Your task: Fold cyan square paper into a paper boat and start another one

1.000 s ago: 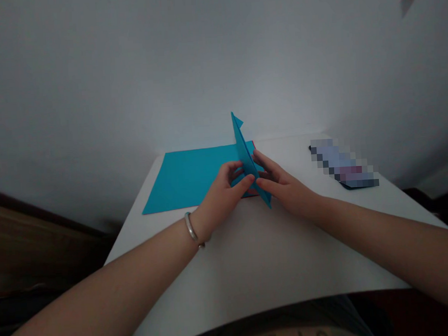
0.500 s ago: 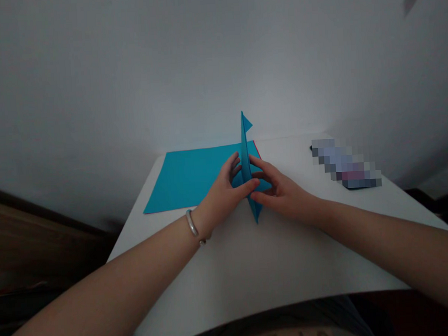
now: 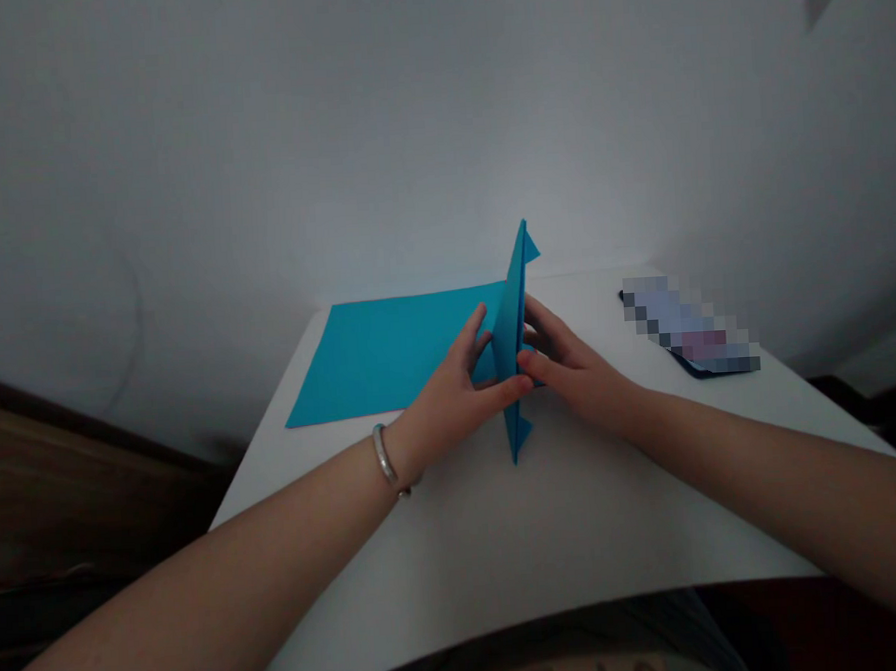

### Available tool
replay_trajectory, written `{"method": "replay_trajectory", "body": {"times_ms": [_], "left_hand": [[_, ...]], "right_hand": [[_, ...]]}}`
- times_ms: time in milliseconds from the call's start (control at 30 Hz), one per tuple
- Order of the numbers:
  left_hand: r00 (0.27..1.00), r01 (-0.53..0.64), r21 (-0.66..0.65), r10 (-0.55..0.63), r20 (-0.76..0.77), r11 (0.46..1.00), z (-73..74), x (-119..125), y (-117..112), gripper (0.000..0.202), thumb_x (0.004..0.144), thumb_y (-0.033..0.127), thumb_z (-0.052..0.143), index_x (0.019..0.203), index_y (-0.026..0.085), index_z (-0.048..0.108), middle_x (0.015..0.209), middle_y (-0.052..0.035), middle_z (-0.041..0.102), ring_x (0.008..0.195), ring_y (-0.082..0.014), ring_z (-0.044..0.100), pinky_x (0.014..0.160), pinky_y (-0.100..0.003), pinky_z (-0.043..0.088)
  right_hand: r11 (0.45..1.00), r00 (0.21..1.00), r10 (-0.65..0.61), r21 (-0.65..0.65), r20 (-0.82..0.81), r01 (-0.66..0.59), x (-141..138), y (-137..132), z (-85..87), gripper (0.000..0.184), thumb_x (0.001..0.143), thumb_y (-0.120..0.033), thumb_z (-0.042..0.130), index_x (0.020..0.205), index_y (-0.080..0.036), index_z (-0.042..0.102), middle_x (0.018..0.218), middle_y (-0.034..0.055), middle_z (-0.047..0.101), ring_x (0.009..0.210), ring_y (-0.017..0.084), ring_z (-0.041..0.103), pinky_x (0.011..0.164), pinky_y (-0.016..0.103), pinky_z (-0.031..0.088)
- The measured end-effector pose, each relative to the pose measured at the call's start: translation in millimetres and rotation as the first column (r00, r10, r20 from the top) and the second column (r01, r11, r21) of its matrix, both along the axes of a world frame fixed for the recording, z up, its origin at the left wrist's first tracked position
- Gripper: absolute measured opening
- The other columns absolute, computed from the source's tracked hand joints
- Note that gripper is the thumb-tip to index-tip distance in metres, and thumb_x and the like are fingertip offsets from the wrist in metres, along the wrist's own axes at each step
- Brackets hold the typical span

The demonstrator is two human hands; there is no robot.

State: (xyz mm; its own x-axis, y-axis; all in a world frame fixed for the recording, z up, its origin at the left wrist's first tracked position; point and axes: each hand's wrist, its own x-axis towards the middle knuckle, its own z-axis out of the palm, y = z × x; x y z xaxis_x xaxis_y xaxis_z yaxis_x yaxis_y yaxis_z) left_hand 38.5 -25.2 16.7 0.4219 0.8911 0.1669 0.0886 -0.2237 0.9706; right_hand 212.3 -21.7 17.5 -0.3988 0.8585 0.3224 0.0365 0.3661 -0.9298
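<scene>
A folded piece of blue paper (image 3: 509,337) stands nearly on edge above the table, long and pointed at both ends, with small triangular flaps sticking out on its right side. My left hand (image 3: 461,380) grips it from the left, thumb across its near part, other fingers partly raised behind. From the right, my right hand (image 3: 574,364) holds it with the thumb at its open edge; some of those fingertips are hidden behind the paper. Beneath and to the left lies a flat blue sheet (image 3: 389,354).
The white table (image 3: 563,530) stands against a grey wall (image 3: 407,127). At its right side lies a phone-like flat object (image 3: 692,333), blurred by pixels. A wooden surface (image 3: 72,485) is low at the left.
The folded paper has shifted right at its top and now leans to the right, showing more of its left face. My right hand has moved slightly right and up along with it.
</scene>
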Motion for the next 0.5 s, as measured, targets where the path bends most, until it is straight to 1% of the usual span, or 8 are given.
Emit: {"method": "replay_trajectory", "body": {"times_ms": [67,133,233,333,400,433,500], "left_hand": [[0.999,0.017,-0.014,-0.016,0.038,1.000,-1.1,-0.7,0.7,0.097,0.076,0.035,0.069,0.150,0.028,0.007,0.156,-0.0104,0.020,0.143,-0.0308,0.017,0.106,-0.049,0.039],[0.998,0.023,-0.017,-0.022,0.051,1.000,-2.4,-2.1,1.8,0.095,0.077,0.034,0.069,0.150,0.029,0.009,0.157,-0.0088,0.018,0.143,-0.0315,0.016,0.109,-0.050,0.035],[0.999,0.027,0.006,-0.028,0.040,1.000,-2.9,-3.9,2.8,0.089,0.078,0.029,0.065,0.150,0.028,0.012,0.157,-0.0072,0.018,0.143,-0.0312,0.018,0.113,-0.048,0.029],[0.997,0.063,0.028,-0.064,0.042,0.998,-1.3,-3.9,3.0,0.088,0.075,0.019,0.058,0.150,0.024,0.012,0.154,-0.0081,0.026,0.141,-0.0287,0.026,0.114,-0.046,0.027],[0.998,0.058,0.047,-0.060,0.034,0.997,0.1,-3.4,3.3,0.087,0.072,0.015,0.054,0.150,0.022,0.014,0.153,-0.0074,0.030,0.139,-0.0272,0.030,0.114,-0.044,0.026],[0.999,0.038,0.066,-0.040,0.026,0.997,0.7,-3.2,3.7,0.085,0.072,0.013,0.051,0.149,0.021,0.018,0.152,-0.0068,0.031,0.137,-0.0266,0.032,0.114,-0.043,0.026],[1.000,-0.014,0.117,0.014,0.000,0.993,2.2,-3.1,5.1,0.077,0.072,0.012,0.046,0.146,0.020,0.028,0.148,-0.0058,0.038,0.135,-0.0259,0.035,0.114,-0.042,0.026]], "right_hand": [[1.000,1.000,0.009,-0.016,-0.014,-0.009,-0.2,-0.1,-0.4,0.066,0.086,-0.033,0.053,0.146,-0.038,0.025,0.152,0.0014,0.032,0.129,0.025,0.044,0.101,0.049,0.044],[1.000,1.000,-0.006,-0.009,-0.001,0.006,-0.2,-0.4,-0.3,0.064,0.086,-0.029,0.051,0.145,-0.037,0.027,0.150,0.0016,0.035,0.128,0.025,0.045,0.100,0.049,0.045],[0.994,0.996,-0.074,0.078,0.051,0.070,-0.1,-1.2,0.2,0.068,0.080,-0.018,0.051,0.143,-0.034,0.032,0.144,0.0032,0.043,0.124,0.026,0.048,0.099,0.048,0.045],[0.982,0.985,-0.130,0.152,0.112,0.113,0.1,-2.4,0.9,0.074,0.075,-0.011,0.050,0.144,-0.030,0.031,0.132,0.0056,0.054,0.115,0.026,0.054,0.091,0.045,0.051],[0.975,0.976,-0.156,0.185,0.153,0.127,0.7,-2.7,1.7,0.074,0.075,-0.010,0.048,0.145,-0.030,0.030,0.130,0.0057,0.056,0.113,0.026,0.055,0.087,0.043,0.053],[0.968,0.970,-0.172,0.210,0.171,0.134,1.1,-2.6,2.2,0.073,0.076,-0.010,0.047,0.144,-0.030,0.031,0.131,0.0055,0.055,0.115,0.025,0.055,0.089,0.044,0.052],[0.949,0.956,-0.212,0.275,0.204,0.152,2.2,-1.7,3.2,0.068,0.078,-0.009,0.046,0.142,-0.029,0.036,0.134,0.0046,0.054,0.119,0.024,0.053,0.096,0.045,0.047]]}}
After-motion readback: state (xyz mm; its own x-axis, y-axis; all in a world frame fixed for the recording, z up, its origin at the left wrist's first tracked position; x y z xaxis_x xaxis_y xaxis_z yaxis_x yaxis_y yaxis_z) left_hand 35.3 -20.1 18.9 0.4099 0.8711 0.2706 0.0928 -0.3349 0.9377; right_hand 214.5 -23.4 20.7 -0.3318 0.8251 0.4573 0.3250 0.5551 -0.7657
